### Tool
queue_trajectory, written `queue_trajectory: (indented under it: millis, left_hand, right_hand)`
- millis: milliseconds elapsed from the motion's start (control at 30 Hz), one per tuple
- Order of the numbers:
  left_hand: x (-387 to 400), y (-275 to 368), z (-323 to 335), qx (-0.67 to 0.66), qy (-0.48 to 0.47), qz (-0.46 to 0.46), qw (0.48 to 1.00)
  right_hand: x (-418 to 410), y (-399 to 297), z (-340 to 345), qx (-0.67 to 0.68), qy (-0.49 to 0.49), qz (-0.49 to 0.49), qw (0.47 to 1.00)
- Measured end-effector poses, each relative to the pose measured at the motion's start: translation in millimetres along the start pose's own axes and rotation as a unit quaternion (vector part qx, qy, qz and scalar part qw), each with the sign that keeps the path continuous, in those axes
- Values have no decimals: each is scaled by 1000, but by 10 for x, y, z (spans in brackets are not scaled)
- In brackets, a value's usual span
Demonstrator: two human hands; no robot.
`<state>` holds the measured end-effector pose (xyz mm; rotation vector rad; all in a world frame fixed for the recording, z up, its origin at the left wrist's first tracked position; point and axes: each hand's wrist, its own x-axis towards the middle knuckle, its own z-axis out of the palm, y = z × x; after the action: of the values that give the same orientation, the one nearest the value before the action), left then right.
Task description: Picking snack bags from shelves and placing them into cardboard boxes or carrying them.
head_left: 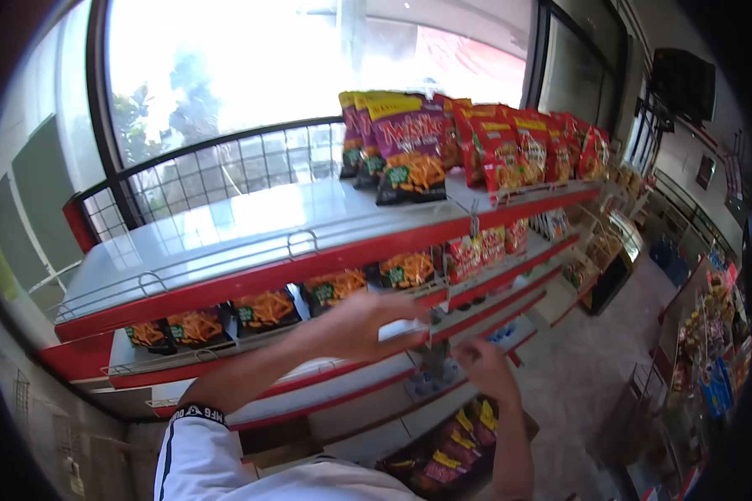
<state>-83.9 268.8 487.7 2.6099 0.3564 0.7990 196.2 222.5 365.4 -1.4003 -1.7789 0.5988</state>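
My left hand reaches across in front of the second shelf, thumb and fingers apart, nothing seen in its grasp. Lower and to its right, my right hand is raised with loosely bent, blurred fingers; I see nothing held in it. Behind the left hand, dark snack bags with orange sticks printed on them line the second shelf. Purple-and-yellow Twistko bags stand upright on the top shelf. Below my hands, an open box holds more purple-and-yellow bags, partly hidden by my right forearm.
Red snack bags fill the top shelf's right part. Wire rails edge the shelf fronts. A window with a metal grid rises behind. On the right lie a tiled floor and another stocked display.
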Motion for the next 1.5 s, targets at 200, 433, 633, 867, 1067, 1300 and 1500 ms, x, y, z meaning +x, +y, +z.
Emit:
queue_trajectory:
  millis: [200, 433, 633, 867, 1067, 1300, 1500]
  left_hand:
    - [855, -329, -1343, 25, 338, -172, 925]
    - [933, -1582, -1975, 329, 1, -282, 901]
    - [1034, -1980, -1773, 165, -97, -185, 964]
    - [1172, -2189, -1685, 249, -126, -265, 923]
    - [1160, -2169, -1648, 395, -35, -250, 883]
    - [1253, -1584, -1463, 376, 84, -257, 886]
    - [1301, -761, -1337, 427, 93, -197, 878]
  right_hand:
    - [1326, -1436, -124, 92, 90, -205, 970]
    - [2360, -1670, -49, -125, 132, -148, 972]
    - [2592, -1518, 55, -146, 126, -131, 973]
    - [2691, -1442, 92, -239, 115, -107, 958]
    - [2622, -1551, 50, -228, 66, -48, 970]
    - [2763, -1283, 45, -183, 332, -229, 897]
    - [2720, -1146, -357, -96, 387, -289, 870]
